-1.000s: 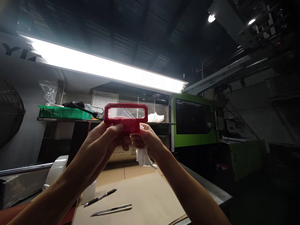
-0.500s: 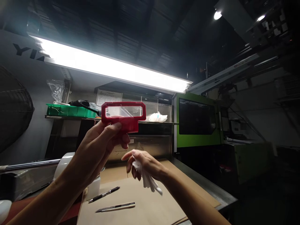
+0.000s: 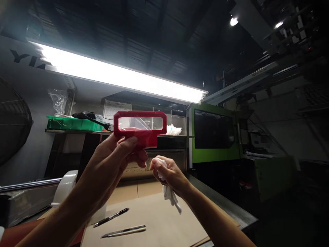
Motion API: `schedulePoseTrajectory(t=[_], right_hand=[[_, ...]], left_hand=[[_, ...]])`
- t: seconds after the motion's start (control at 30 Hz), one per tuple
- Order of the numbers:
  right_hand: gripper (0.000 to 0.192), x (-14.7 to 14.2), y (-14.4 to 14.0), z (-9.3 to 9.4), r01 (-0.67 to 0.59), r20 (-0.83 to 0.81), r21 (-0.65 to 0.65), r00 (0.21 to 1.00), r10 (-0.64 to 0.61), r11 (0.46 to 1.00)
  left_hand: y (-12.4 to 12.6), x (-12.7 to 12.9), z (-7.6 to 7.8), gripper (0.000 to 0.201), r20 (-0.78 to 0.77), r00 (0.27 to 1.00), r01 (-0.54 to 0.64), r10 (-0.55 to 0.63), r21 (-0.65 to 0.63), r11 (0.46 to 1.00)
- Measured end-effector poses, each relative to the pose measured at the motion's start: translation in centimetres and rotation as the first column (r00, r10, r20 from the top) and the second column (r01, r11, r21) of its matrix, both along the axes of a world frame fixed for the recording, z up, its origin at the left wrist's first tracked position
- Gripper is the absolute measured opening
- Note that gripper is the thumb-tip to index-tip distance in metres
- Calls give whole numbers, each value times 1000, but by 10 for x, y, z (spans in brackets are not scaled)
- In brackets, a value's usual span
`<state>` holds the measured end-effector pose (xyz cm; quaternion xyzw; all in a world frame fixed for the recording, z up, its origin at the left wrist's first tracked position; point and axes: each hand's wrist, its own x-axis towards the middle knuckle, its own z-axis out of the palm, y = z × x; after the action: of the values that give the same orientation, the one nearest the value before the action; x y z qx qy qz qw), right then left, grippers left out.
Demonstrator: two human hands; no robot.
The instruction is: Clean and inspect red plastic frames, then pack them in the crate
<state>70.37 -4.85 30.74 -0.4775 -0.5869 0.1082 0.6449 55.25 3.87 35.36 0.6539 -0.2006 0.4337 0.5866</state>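
My left hand (image 3: 120,154) is closed on the lower part of a red plastic frame (image 3: 161,131) with a clear window, raised in front of the shelf. The thumb presses its near face; the other fingers are behind it. Lower and to the right, my right hand (image 3: 169,171) is closed around a crumpled white cloth (image 3: 169,197), whose loose end hangs below the palm. The two hands are apart. Beneath them on the cardboard-covered bench (image 3: 154,216) lie a black pen (image 3: 111,217) and a utility knife (image 3: 123,231).
A shelf at the back carries a green bin (image 3: 64,124) and a white crumpled bag (image 3: 174,130). The long lamp (image 3: 115,73) shines above it. A green machine (image 3: 216,137) stands at right, a fan (image 3: 14,118) at far left, and a white roll (image 3: 65,187) beside my left forearm.
My left hand and the red frame have moved slightly right and nearer. My right hand has risen to the right, its fingers now curled tighter around the cloth.
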Motion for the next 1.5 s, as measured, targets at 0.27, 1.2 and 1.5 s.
schedulePoseTrajectory(t=[0.27,1.2,1.5], right_hand=[[29,-20,-8,17,-88,-115,208,987,113,974],[25,23,17,19,120,-303,249,952,-41,961],[13,-24,-42,-13,336,441,307,779,-446,890]], left_hand=[[-3,0,-7,10,-33,999,27,-27,-18,999],[-8,-10,-65,39,-318,944,42,-86,-143,989],[12,-16,-92,34,-431,898,-169,82,-166,972]])
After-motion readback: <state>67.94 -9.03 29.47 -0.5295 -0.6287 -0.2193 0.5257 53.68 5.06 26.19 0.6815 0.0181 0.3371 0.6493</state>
